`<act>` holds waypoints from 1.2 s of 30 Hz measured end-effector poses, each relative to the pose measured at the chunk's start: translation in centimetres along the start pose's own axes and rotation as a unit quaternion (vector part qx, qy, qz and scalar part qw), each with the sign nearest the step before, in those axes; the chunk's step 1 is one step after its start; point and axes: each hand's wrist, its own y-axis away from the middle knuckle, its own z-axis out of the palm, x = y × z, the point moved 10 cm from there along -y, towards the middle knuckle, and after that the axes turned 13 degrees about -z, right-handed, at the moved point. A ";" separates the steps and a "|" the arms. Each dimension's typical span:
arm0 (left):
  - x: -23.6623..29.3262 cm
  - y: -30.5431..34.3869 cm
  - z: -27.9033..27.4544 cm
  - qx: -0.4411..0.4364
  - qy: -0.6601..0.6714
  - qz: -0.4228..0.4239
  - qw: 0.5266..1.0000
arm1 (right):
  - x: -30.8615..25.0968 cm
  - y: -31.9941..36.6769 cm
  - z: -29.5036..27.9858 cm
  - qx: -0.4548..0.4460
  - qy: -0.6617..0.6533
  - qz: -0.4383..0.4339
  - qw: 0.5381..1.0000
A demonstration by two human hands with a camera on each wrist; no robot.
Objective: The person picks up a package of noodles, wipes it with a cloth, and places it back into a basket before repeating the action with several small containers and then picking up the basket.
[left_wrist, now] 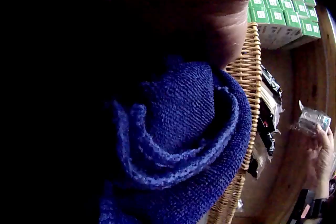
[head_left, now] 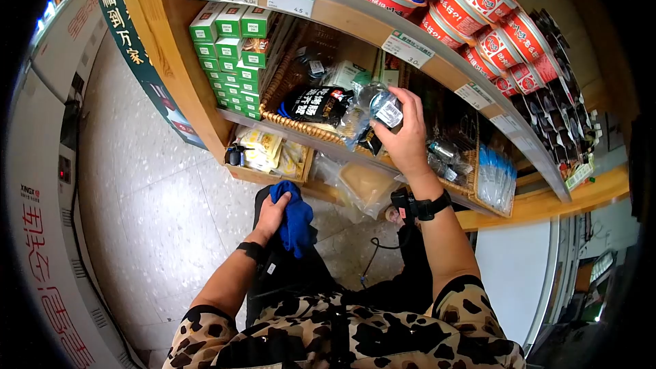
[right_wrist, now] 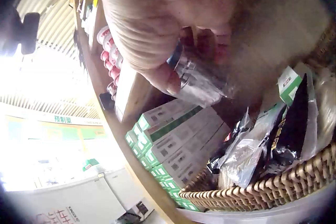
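In the head view my right hand [head_left: 404, 133] grips a clear plastic package [head_left: 388, 113] with a white barcode label, over the front of a wicker basket [head_left: 301, 126] on the shelf. The right wrist view shows the same package [right_wrist: 198, 83] pinched between thumb and fingers; what is inside it I cannot tell. Black packets [head_left: 317, 105] with white lettering lie in the basket just left of it. Lower down, by my knee, my left hand [head_left: 272, 214] holds a blue cloth [head_left: 296, 222]. Folds of that cloth [left_wrist: 184, 113] fill much of the left wrist view.
Green-topped boxes [head_left: 232, 48] are stacked left of the basket. Red-and-white tubs [head_left: 465, 7] crowd the upper shelf behind its price-tag edge [head_left: 328, 5]. Below, a wooden bin [head_left: 301, 164] holds yellow packets. Blue-and-clear packets [head_left: 497, 174] stand at the right. A white cabinet [head_left: 41, 184] lines the left side.
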 end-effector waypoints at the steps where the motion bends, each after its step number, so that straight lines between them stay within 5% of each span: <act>1: 0.1 0.1 0.0 0.000 0.002 0.001 1.000 | -0.1 0.1 0.0 -0.002 0.014 -0.007 1.000; 16: 0.2 0.3 -0.1 0.010 -0.002 -0.011 1.000 | -0.6 -0.1 0.1 -0.019 0.069 -0.051 0.996; 26: -0.4 -0.2 0.4 -0.014 0.047 -0.018 0.999 | 7.7 -0.8 3.0 0.060 -0.204 0.181 0.960; 28: -0.3 -0.2 0.5 -0.011 0.052 -0.026 0.998 | 9.8 -2.0 3.4 0.067 -0.122 0.119 0.983; 33: -0.6 -0.5 0.6 -0.012 0.023 -0.027 0.999 | 14.2 -2.7 7.8 0.097 -0.320 0.331 0.882; 36: -0.4 -0.5 0.4 -0.001 0.006 -0.018 1.000 | 16.3 -4.7 10.6 0.032 -0.281 0.332 0.900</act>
